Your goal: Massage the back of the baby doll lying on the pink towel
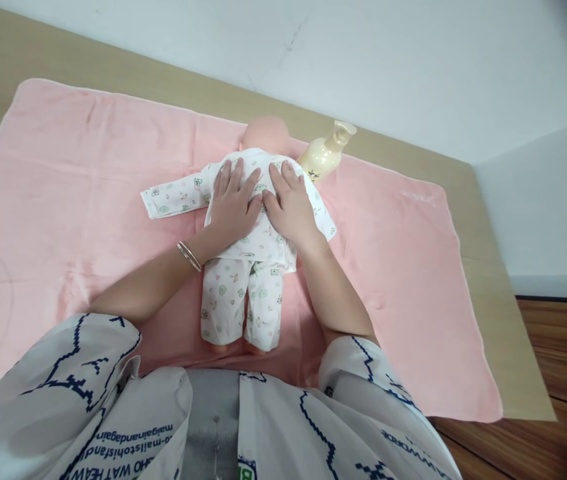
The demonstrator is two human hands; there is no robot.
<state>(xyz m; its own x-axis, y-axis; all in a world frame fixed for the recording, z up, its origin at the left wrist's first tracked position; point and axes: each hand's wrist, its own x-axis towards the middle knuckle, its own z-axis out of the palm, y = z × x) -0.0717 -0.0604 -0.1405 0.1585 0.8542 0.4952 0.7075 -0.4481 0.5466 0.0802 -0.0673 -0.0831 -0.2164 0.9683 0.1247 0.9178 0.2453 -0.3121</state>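
Observation:
A baby doll (243, 267) in white printed pyjamas lies on a pink towel (63, 187), head pointing away from me. My left hand (232, 203) lies flat on the doll's upper body, fingers stretched out, a thin bangle on the wrist. Beside it, my right hand (291, 207) also rests flat with fingers extended on the doll's top. The two hands touch each other at the thumbs. Neither hand grips anything.
A cream pump bottle (326, 153) lies on the towel just right of the doll's head. The towel covers a wooden table (493, 293) set against a white wall. Wooden floor (563, 373) shows past the table's right edge.

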